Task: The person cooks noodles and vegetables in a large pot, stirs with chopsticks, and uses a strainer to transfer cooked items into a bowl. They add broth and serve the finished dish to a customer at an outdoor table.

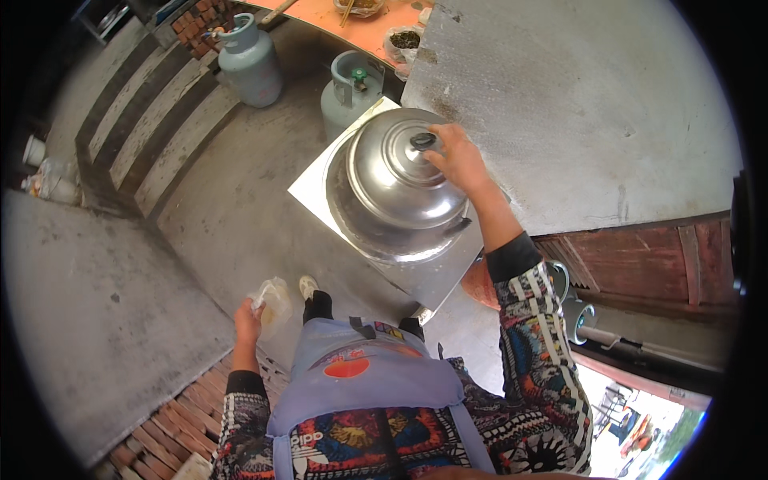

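Note:
My right hand [460,160] has its fingers closed round the black knob of a domed metal lid [388,176]. Beneath the lid is a wide metal pot [352,220], with a strip of its inside or wall showing at the near left. The pot sits in a square, shiny metal stove [308,188]; one dark handle sticks out at its right. Down at my left side, my left hand [248,316] grips a thin clear plastic bag [276,302] that hangs away from the stove. What the bag contains is not clear.
One gas cylinder [336,104] stands just behind the stove, another [252,68] by the concrete steps [144,132]. An orange table [316,16] bears a bag of dark food [404,38]. A grey concrete slab [592,104] lies to the right, bricks [180,424] at lower left.

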### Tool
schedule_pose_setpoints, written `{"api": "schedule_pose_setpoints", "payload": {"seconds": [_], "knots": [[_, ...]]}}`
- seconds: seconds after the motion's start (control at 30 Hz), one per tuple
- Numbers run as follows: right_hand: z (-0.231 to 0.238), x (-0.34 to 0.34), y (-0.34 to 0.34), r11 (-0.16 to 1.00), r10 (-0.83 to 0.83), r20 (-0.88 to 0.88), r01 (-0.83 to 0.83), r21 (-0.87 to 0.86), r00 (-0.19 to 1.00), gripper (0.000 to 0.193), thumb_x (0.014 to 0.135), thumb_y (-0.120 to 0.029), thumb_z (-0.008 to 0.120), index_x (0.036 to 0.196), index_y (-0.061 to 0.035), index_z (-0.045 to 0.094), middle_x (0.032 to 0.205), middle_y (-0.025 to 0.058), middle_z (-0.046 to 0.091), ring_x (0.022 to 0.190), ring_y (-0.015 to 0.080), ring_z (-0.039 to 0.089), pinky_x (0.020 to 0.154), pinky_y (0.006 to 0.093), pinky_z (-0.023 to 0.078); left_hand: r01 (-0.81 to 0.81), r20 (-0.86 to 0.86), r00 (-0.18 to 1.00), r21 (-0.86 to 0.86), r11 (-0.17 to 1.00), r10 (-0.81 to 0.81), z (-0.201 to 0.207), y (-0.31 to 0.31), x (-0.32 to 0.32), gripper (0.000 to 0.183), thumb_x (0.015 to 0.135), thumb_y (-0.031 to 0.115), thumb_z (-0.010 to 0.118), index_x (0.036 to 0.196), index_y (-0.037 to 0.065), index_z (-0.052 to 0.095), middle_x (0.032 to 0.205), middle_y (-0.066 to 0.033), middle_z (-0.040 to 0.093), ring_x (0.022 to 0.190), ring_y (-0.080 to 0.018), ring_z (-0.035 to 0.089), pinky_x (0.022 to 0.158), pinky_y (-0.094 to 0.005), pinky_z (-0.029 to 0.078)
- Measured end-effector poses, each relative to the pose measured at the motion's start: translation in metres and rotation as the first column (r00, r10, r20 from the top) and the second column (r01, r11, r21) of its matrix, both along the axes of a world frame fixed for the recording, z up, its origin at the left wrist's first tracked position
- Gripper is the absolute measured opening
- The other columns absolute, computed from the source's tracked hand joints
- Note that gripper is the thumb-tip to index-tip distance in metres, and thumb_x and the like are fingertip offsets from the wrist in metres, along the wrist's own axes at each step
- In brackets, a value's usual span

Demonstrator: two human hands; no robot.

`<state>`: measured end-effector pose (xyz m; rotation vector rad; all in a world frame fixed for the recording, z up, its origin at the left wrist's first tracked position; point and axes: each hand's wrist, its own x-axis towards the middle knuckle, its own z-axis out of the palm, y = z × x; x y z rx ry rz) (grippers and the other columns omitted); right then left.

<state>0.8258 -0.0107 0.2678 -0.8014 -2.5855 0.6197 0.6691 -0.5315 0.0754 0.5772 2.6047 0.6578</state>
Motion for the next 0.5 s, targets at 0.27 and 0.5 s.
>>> {"api": "schedule_pose_setpoints", "payload": {"seconds": [0.27, 0.5], "knots": [[-0.017, -0.022, 0.006, 0.981, -0.195, 0.266, 0.183, 0.07, 0.944, 0.027, 0.067, -0.012, 0.074, 0.086, -0.0028, 0.057, 0.099, 0.0131, 0.058, 0.093, 0.0329, 0.058, 0.079, 0.0385, 0.046, 0.119, 0.061, 0.991, 0.062, 0.991, -0.122, 0.008, -0.008, -0.152, 0.022, 0.085, 0.023, 0.063, 0.085, 0.003, 0.055, 0.072, -0.0173, 0.058, 0.063, -0.0276, 0.053, 0.063, -0.0354, 0.045], [0.066, 0.044, -0.024, 0.768, -0.57, 0.015, 0.526, 0.364, 0.822, 0.022, 0.071, -0.008, 0.071, 0.075, -0.0012, 0.051, 0.109, 0.01, 0.06, 0.088, 0.0314, 0.06, 0.072, 0.0379, 0.048, 0.166, 0.081, 0.981, 0.135, 0.977, -0.178, 0.017, 0.028, -0.242, 0.021, 0.087, 0.023, 0.062, 0.084, 0.004, 0.053, 0.07, -0.0178, 0.058, 0.061, -0.0266, 0.053, 0.061, -0.0354, 0.045]]}}
